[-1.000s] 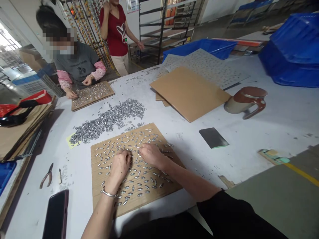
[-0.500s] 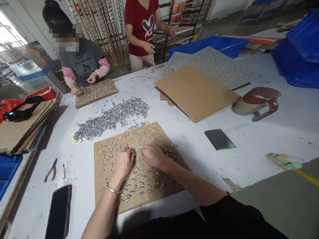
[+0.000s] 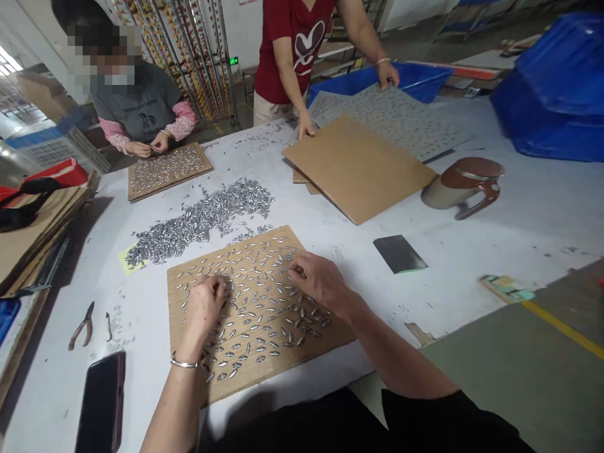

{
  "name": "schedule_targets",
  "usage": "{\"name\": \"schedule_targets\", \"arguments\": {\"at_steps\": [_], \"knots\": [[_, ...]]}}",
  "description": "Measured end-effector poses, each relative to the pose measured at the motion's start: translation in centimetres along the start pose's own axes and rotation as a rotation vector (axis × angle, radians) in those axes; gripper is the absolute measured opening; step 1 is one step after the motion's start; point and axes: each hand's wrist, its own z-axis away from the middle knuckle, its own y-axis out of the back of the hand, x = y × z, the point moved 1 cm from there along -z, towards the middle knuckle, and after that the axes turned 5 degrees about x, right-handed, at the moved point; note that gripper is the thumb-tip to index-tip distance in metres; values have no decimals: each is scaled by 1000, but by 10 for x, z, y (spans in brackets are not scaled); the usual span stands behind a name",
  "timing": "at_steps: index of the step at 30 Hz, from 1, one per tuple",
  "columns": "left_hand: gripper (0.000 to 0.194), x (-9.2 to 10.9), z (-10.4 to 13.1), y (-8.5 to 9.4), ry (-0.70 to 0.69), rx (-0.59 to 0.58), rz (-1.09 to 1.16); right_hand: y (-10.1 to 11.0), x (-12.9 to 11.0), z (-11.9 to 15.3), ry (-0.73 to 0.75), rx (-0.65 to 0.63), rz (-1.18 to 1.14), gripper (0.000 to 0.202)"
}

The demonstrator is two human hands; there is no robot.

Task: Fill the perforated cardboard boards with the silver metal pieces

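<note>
A cardboard sheet [image 3: 189,377] lies before me, dotted with small silvery leaf-shaped metal pieces [image 3: 261,359]. Over its left part, my left hand [image 3: 206,305] is closed, thumb and fingers pinched together; whatever is between them is too small to name. My right hand [image 3: 321,280] is over the upper right of the sheet, its thumb and forefinger pinched, with the fingertips' contents not clear. A bangle [image 3: 186,363] circles my left wrist. Just beyond the sheet lies a long heap of the same metal pieces [image 3: 202,217].
Pliers [image 3: 83,326] and a phone [image 3: 100,402] lie at left. To the right are a dark pad [image 3: 400,253], a brown-lidded jug [image 3: 460,184] and stacked cardboard [image 3: 358,170]. Across the table, one person works at a board [image 3: 170,168]; another touches the stacked sheets.
My hands have moved apart, the left to the left and the right toward the sheet's upper right. The person in red now reaches down to the stacked sheets. The view has shifted slightly.
</note>
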Motion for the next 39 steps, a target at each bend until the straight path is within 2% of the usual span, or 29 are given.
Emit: {"name": "schedule_targets", "arguments": {"at_steps": [3,6,10,13,18,22,32,35,39], "knots": [[20,5,3,-3,-30,-21,23,-2,2,11,-44,-32,11,12],[21,24,4,-16,-131,-97,86,-8,3,21,-90,-68,17,11],[24,50,-2,-31,-215,-137,81,-11,6,31,-127,-24,-43,11],[27,62,-10,-39,-263,-162,34,-10,10,39,-122,-1,-92,13],[29,69,-16,-56,-278,-219,-121,-9,18,47,-136,23,-91,12],[28,67,-16,-64,-286,-225,-135,-8,23,52,-172,36,-86,12],[26,66,-14,-62,-314,-204,-84,-7,14,53,-187,-4,-90,13],[27,65,-11,-52,-320,-171,-39,-4,19,49,-196,25,-65,12],[29,53,-7,-32,-284,-98,67,7,30,44,-224,78,-26,11]]}}
